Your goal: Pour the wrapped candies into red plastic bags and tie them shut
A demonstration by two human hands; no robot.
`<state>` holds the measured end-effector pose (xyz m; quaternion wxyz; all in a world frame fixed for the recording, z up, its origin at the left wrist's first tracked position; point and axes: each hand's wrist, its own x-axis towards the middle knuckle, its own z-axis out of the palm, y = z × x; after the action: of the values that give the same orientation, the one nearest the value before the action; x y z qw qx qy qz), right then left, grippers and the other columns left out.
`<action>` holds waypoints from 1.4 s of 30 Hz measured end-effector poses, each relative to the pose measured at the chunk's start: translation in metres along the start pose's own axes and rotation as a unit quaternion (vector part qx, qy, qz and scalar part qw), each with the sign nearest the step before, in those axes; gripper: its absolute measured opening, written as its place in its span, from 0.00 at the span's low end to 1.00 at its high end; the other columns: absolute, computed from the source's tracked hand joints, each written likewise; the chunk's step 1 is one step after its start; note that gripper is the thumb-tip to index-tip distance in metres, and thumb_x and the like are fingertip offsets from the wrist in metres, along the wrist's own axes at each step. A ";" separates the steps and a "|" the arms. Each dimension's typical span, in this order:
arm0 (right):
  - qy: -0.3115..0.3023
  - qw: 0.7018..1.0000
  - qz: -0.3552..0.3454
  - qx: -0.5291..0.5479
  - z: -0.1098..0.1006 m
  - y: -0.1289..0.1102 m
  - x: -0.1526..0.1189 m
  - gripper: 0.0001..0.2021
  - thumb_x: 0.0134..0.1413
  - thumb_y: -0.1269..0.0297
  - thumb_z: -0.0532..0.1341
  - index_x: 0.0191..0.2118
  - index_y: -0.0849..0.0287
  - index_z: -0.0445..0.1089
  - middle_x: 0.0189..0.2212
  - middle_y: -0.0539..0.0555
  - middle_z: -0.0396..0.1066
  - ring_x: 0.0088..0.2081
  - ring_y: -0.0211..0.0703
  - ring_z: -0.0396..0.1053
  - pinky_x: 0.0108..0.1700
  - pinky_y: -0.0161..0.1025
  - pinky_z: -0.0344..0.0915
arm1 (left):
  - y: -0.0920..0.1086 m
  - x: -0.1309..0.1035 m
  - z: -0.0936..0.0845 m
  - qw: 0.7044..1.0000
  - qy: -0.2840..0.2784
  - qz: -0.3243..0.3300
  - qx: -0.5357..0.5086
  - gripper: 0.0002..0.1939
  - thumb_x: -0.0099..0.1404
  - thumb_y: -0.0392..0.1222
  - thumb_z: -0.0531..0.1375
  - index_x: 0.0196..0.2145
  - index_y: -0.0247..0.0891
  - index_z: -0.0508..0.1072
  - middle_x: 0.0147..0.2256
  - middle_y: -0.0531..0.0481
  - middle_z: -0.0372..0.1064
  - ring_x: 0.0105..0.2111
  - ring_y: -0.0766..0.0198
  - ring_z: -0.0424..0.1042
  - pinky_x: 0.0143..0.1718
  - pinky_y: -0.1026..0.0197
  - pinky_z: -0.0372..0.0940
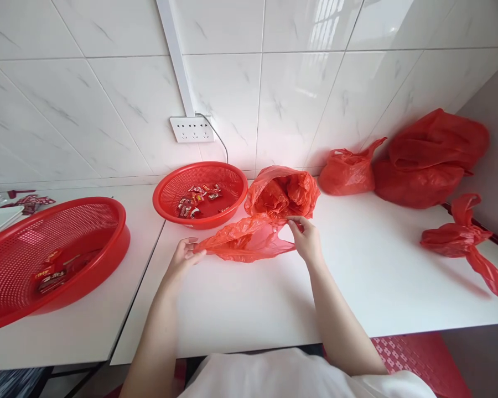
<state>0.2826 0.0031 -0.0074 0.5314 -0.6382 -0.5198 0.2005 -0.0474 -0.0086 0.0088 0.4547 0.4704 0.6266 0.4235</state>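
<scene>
A thin red plastic bag (249, 243) is stretched sideways just above the white table. Its left end is pinched by my left hand (185, 255) between thumb and fingers. At the other end, my right hand (305, 237) grips the edge near a handle loop. Right behind it stands another red plastic bag (282, 190), mouth open toward me, with crumpled red plastic inside. A round red plastic basket (160, 202) sits behind my left hand, with several small wrapped snacks (188, 207) on its bottom.
At left, a larger red basket (122, 221) holds more wrapped packets (53, 276). Against the wall at right stand a small red bag (348, 174) and a big full one (431, 160). A knotted red bag (452, 240) lies nearer. A power socket (191, 130) is on the tiled wall.
</scene>
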 end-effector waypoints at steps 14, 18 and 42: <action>-0.450 0.798 -0.286 -0.281 0.055 -0.047 -0.049 0.12 0.62 0.73 0.49 0.36 0.60 0.69 0.32 0.53 0.73 0.37 0.42 0.71 0.55 0.49 0.58 | 0.030 -0.026 0.092 0.783 -0.107 0.224 0.570 0.17 0.65 0.30 0.47 0.49 0.31 0.68 0.36 0.37 0.73 0.37 0.50 0.75 0.35 0.54 0.67; -0.458 0.772 -0.145 -0.415 0.042 -0.041 -0.041 0.11 0.61 0.71 0.51 0.43 0.61 0.69 0.35 0.59 0.74 0.36 0.47 0.73 0.38 0.42 0.67 | 0.018 -0.001 0.078 0.723 -0.098 0.142 0.669 0.19 0.65 0.42 0.54 0.51 0.28 0.67 0.38 0.31 0.73 0.38 0.45 0.75 0.36 0.51 0.66; -0.441 0.721 -0.170 -0.507 0.032 -0.065 0.011 0.08 0.55 0.69 0.59 0.37 0.62 0.75 0.33 0.62 0.74 0.36 0.51 0.72 0.38 0.43 0.63 | 0.041 0.009 0.034 0.748 -0.210 0.167 0.608 0.14 0.65 0.45 0.53 0.30 0.34 0.74 0.30 0.39 0.73 0.31 0.52 0.73 0.33 0.56 0.63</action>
<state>0.2317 0.0205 0.0424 -0.1359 -0.5528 -0.8190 0.0719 -0.0070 0.0117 0.0389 0.1146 0.8217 0.5516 -0.0867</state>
